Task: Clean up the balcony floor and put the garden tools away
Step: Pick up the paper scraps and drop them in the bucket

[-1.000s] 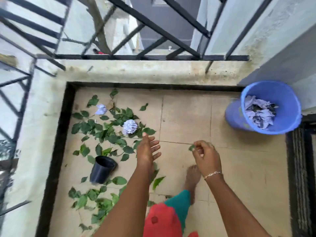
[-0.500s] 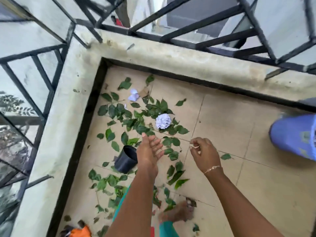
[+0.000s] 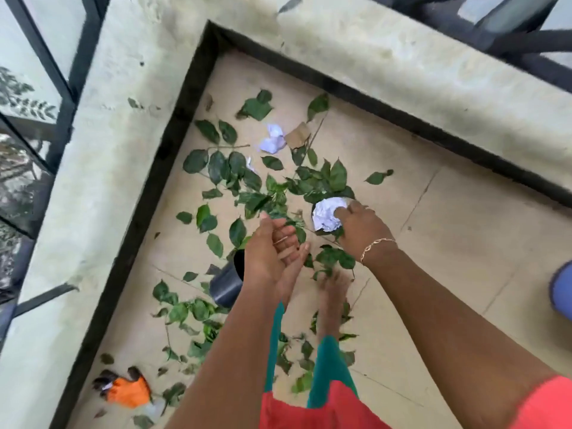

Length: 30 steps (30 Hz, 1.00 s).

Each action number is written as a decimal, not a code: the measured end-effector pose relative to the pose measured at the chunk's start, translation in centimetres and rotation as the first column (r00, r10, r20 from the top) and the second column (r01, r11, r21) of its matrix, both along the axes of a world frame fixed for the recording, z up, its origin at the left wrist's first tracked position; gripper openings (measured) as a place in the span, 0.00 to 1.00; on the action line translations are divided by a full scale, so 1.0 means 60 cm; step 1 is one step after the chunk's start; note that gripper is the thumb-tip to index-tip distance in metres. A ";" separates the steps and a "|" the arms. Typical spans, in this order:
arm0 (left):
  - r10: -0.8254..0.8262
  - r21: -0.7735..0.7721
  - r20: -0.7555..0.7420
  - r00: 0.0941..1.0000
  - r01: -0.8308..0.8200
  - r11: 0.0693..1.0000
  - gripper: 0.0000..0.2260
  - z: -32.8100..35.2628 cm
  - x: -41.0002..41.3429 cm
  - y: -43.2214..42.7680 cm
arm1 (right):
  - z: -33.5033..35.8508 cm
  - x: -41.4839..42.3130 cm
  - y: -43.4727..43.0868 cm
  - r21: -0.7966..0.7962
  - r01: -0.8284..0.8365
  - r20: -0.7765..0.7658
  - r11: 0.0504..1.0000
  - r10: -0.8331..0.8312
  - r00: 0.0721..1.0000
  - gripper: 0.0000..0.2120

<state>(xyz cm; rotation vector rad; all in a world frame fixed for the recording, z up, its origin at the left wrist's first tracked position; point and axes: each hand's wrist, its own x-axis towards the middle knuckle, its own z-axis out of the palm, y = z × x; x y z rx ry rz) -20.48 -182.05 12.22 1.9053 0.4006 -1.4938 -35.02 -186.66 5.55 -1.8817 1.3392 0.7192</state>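
Right hand [image 3: 360,226]: I read the fingers as curled onto the crumpled white paper ball [image 3: 325,215], gripping it from its right side. Thin gold chain bracelet [image 3: 376,245] on the wrist.
Ball location: on the beige tiled floor [image 3: 448,243], in among the scattered green leaves [image 3: 247,181].
Left hand [image 3: 272,252]: fingers loose and spread, holding nothing, over the leaves just left of the ball.
Small black plastic pot [image 3: 226,284]: on its side, partly hidden by the left wrist.
Second crumpled white paper scrap [image 3: 272,139]: nearer the corner, beside a brown cardboard piece [image 3: 298,136].
Orange and black glove [image 3: 130,391]: by the left kerb, low in my view.
Blue plastic bucket [image 3: 561,292]: only an edge shows far right, well apart from the ball.
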 end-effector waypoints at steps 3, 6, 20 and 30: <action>-0.078 -0.008 0.042 0.996 0.079 0.997 0.17 -0.063 0.018 -0.018 | -0.074 0.013 0.007 -0.076 -0.219 0.003 0.973 0.219 0.976 0.26; -0.154 -0.012 0.112 0.982 0.156 0.988 0.16 -0.130 0.033 -0.045 | -0.136 0.030 0.017 -0.177 -0.309 -0.047 0.934 0.305 0.951 0.28; -0.273 0.110 0.262 0.926 0.253 0.961 0.10 -0.253 0.064 -0.017 | -0.116 0.057 0.017 0.436 0.892 0.381 0.118 -0.922 -0.064 0.16; -0.645 0.215 0.633 0.428 0.702 0.678 0.05 -0.307 0.170 -0.085 | -0.100 0.107 0.004 0.829 0.430 -0.018 -0.358 -0.785 -0.619 0.22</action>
